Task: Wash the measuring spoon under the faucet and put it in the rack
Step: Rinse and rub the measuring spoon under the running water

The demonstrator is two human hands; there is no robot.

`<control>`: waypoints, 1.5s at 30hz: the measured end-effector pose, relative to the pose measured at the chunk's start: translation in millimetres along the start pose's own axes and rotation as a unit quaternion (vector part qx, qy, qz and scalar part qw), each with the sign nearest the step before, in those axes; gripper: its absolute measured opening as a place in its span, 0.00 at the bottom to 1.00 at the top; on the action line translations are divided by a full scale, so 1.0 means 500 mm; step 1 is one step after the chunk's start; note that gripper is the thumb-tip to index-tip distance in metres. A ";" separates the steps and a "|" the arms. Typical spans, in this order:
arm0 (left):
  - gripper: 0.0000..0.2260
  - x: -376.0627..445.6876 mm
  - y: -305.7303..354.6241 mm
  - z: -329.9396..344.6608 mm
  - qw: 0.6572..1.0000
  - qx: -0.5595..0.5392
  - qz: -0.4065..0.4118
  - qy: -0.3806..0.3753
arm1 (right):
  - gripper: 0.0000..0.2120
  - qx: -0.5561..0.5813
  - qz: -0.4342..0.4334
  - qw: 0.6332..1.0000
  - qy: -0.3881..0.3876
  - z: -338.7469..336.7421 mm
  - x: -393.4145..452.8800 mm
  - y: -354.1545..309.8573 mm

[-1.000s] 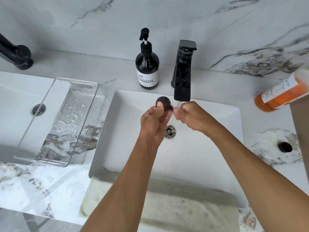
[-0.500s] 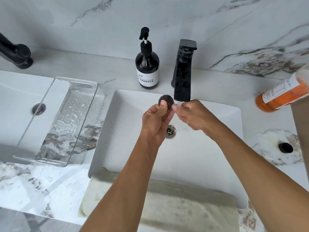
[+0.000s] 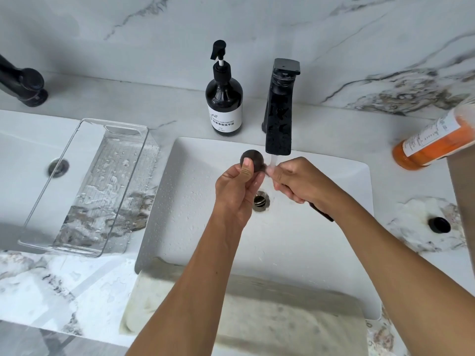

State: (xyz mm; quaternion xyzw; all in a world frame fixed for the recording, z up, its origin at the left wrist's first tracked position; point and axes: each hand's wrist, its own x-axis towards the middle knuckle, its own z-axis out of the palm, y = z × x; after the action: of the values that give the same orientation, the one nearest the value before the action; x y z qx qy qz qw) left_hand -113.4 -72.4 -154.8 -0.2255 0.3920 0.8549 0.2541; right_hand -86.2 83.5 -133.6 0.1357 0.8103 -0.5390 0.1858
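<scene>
Small dark brown measuring spoon with a round bowl (image 3: pixel 253 160) is held over the white rectangular sink basin (image 3: pixel 321 242), just left of the water stream falling from the matte black faucet (image 3: pixel 280 116). Left hand (image 3: pixel 237 187) pinches the spoon bowl, thumb pressed on its near face, remaining fingers curled behind it. Right hand (image 3: pixel 299 179) is curled round the dark handle, whose end protrudes below the wrist toward the right side of the basin; its fingertips sit in the stream, touching the bowl's right edge. Both hands hang above the metal drain (image 3: pixel 261 200).

Clear plastic rectangular rack (image 3: pixel 84 186), wet with droplets, lies on the marble worktop (image 3: pixel 46 286) left of the basin, bridging toward a second white sink at the left edge. Nothing but water is seen in it.

Dark glass pump bottle with a white label (image 3: pixel 224 98) stands at the back edge of the worktop, just left of the faucet. An orange bottle with a white label (image 3: pixel 434 142) enters tilted at the right edge. A small black cap (image 3: pixel 439 224) lies on the worktop right of the basin. A second black faucet (image 3: pixel 24 86) stands at the back left corner.
</scene>
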 end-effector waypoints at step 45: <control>0.09 -0.012 -0.035 0.029 0.995 0.094 -0.003 0.033 | 0.19 -0.078 -0.026 0.996 -0.016 -0.003 -0.030 0.006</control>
State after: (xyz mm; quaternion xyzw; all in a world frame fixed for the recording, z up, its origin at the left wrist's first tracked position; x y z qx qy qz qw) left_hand -101.1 -52.8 -152.5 -0.2297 0.4787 0.8055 0.2634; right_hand -71.8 85.7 -128.6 0.0910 0.8503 -0.4807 0.1943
